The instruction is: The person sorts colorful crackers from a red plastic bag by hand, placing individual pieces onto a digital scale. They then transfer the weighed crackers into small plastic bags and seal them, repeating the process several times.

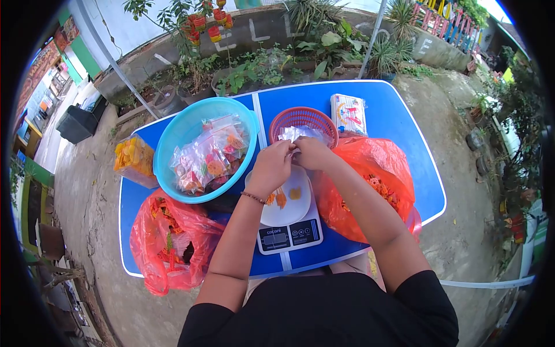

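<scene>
My left hand (pixel 276 165) and my right hand (pixel 313 154) meet at the fingertips, at the near rim of a red mesh basket (pixel 277 122). Both are closed in a pinch on what looks like a small clear plastic bag, mostly hidden by the fingers. More clear plastic bags (pixel 309 132) lie in the basket just beyond. Below my hands is a white digital kitchen scale (pixel 287 245), with orange and yellowish petals (pixel 295 193) on its round plate.
A light blue basin (pixel 164 172) holds several filled clear bags (pixel 203 155). Red plastic bags of flowers stand left (pixel 199 231) and right (pixel 347 222). A bag of yellow pieces (pixel 134 157) and a white packet (pixel 348 114) sit on the blue folding table (pixel 413 144).
</scene>
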Action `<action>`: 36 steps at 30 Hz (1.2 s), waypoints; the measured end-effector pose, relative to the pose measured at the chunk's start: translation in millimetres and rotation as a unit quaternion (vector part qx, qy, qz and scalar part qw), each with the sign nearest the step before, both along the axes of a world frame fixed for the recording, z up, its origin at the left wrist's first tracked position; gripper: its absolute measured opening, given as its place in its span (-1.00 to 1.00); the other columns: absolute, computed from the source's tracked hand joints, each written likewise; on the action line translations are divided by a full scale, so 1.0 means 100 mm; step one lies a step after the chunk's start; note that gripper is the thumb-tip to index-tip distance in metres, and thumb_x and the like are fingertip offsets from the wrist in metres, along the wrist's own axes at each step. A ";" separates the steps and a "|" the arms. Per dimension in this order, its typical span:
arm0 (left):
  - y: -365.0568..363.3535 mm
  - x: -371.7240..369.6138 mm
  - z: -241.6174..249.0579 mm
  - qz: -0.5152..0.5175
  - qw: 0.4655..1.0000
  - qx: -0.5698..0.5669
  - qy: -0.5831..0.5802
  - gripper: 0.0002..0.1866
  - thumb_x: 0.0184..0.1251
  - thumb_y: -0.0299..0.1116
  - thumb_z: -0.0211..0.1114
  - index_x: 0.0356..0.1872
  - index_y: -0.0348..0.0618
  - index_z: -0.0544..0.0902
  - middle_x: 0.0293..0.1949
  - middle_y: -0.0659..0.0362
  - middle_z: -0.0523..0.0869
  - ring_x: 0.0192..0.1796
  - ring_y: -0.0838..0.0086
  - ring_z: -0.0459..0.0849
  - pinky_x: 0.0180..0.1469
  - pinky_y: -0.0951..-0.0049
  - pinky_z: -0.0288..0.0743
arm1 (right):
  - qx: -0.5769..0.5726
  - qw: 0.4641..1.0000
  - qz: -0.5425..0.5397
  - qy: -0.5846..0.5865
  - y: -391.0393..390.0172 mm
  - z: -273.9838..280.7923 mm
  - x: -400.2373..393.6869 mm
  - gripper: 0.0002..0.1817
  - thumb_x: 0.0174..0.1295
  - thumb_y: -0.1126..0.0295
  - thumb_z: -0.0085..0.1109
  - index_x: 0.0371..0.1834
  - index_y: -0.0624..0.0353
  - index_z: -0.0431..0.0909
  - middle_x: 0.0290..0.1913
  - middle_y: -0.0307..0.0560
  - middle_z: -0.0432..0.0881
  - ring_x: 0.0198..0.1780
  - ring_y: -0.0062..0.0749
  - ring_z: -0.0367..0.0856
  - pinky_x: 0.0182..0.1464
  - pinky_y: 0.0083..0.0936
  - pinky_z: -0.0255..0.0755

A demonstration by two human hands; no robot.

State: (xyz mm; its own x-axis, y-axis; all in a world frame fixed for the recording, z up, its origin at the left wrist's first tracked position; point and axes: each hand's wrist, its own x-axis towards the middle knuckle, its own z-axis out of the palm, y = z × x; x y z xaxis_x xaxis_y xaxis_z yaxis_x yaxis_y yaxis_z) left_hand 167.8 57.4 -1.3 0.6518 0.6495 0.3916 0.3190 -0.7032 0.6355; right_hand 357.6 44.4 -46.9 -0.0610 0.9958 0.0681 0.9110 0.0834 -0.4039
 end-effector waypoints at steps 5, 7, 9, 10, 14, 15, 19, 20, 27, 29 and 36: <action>-0.04 0.00 0.02 0.020 1.000 -0.019 0.000 -0.71 0.31 -0.56 0.20 0.04 -0.31 0.65 -0.02 -0.11 0.75 -0.07 0.01 0.75 0.05 0.16 0.61 | -0.006 0.999 -0.034 0.020 -0.05 0.14 -0.03 -0.74 0.23 0.41 0.23 -0.07 0.23 0.76 -0.05 0.24 0.76 -0.02 0.18 0.75 0.07 -0.03 0.61; -0.06 0.01 -0.02 0.022 0.999 -0.024 -0.037 -0.76 0.30 -0.54 0.24 -0.02 -0.29 0.66 -0.09 -0.12 0.75 -0.04 -0.02 0.74 0.06 0.08 0.59 | 0.085 0.993 -0.051 0.065 -0.08 0.12 0.01 -0.77 0.21 0.45 0.25 -0.09 0.24 0.76 -0.10 0.23 0.77 -0.06 0.19 0.76 0.06 -0.02 0.61; -0.07 -0.02 -0.02 0.025 0.996 -0.082 -0.027 -0.67 0.34 -0.52 0.27 0.11 -0.29 0.63 0.02 -0.13 0.74 0.01 0.05 0.75 0.11 0.19 0.59 | 0.147 0.979 -0.067 0.120 -0.12 0.18 0.03 -0.82 0.19 0.53 0.29 -0.14 0.28 0.71 -0.13 0.20 0.78 -0.10 0.11 0.78 0.00 -0.13 0.64; -0.08 -0.04 -0.01 0.026 0.993 -0.111 -0.022 -0.62 0.35 -0.51 0.28 0.18 -0.30 0.61 0.08 -0.14 0.73 0.03 0.09 0.75 0.13 0.24 0.59 | 0.178 0.970 -0.075 0.148 -0.15 0.25 0.02 -0.84 0.18 0.57 0.31 -0.16 0.30 0.69 -0.14 0.19 0.78 -0.12 0.07 0.79 -0.02 -0.18 0.65; -0.26 -0.07 0.05 0.067 0.986 -0.029 -0.148 -0.51 0.39 -0.41 0.38 0.30 -0.33 0.52 0.20 -0.12 0.67 0.18 0.12 0.71 0.26 0.25 0.53 | 0.170 0.925 -0.127 0.315 -0.41 0.71 -0.15 -0.76 0.16 0.64 0.40 -0.15 0.31 0.55 -0.22 0.04 0.79 -0.19 -0.33 0.80 -0.11 -0.46 0.64; -0.31 -0.09 0.06 0.083 0.983 -0.007 -0.162 -0.48 0.39 -0.41 0.39 0.32 -0.35 0.49 0.23 -0.13 0.64 0.15 0.12 0.72 0.25 0.24 0.53 | 0.159 0.914 -0.130 0.349 -0.48 0.80 -0.17 -0.72 0.16 0.65 0.41 -0.12 0.30 0.53 -0.23 0.00 0.79 -0.19 -0.43 0.79 -0.11 -0.51 0.63; -0.53 -0.11 0.06 0.097 0.934 -0.161 -0.305 -0.45 0.49 -0.36 0.35 0.40 -0.37 0.43 0.28 -0.07 0.65 0.18 0.32 0.71 0.29 0.37 0.50 | 0.109 0.833 -0.076 0.538 -0.74 0.97 -0.23 -0.68 0.22 0.65 0.42 -0.05 0.30 0.49 -0.20 -0.06 0.77 -0.14 -0.54 0.77 -0.07 -0.57 0.65; -0.56 -0.16 0.07 0.048 0.904 -0.256 -0.339 -0.47 0.53 -0.35 0.32 0.40 -0.37 0.44 0.27 -0.04 0.66 0.19 0.38 0.70 0.28 0.40 0.50 | 0.088 0.815 -0.055 0.570 -0.83 1.01 -0.26 -0.69 0.23 0.66 0.41 -0.04 0.30 0.49 -0.19 -0.06 0.76 -0.13 -0.52 0.77 -0.05 -0.57 0.65; -1.01 -0.49 0.24 0.004 0.819 -0.440 -0.369 -0.60 0.67 -0.24 0.16 0.17 -0.44 0.68 0.04 -0.01 0.81 0.07 0.43 0.78 0.17 0.45 0.63 | 0.026 0.806 -0.010 0.591 -1.38 0.99 -0.66 -0.67 0.24 0.73 0.35 0.02 0.28 0.50 -0.18 -0.22 0.66 -0.12 -0.65 0.69 -0.06 -0.66 0.59; -1.08 -0.57 0.17 0.041 0.824 -0.437 -0.358 -0.62 0.65 -0.26 0.20 0.14 -0.45 0.69 -0.03 -0.01 0.83 0.00 0.43 0.80 0.11 0.45 0.66 | 0.047 0.859 -0.012 0.510 -1.48 0.97 -0.64 -0.68 0.23 0.75 0.33 0.00 0.25 0.53 -0.22 -0.30 0.60 -0.21 -0.72 0.56 -0.13 -0.72 0.48; -1.36 -0.77 0.06 0.094 0.859 -0.392 -0.316 -0.80 0.40 -0.46 0.46 -0.11 -0.43 0.78 -0.23 0.05 0.86 -0.23 0.59 0.78 -0.13 0.58 0.64 | 0.066 0.834 -0.006 0.547 -1.68 0.85 -0.77 -0.72 0.22 0.78 0.23 -0.07 0.22 0.58 -0.05 -0.24 0.57 -0.18 -0.75 0.43 -0.11 -0.74 0.30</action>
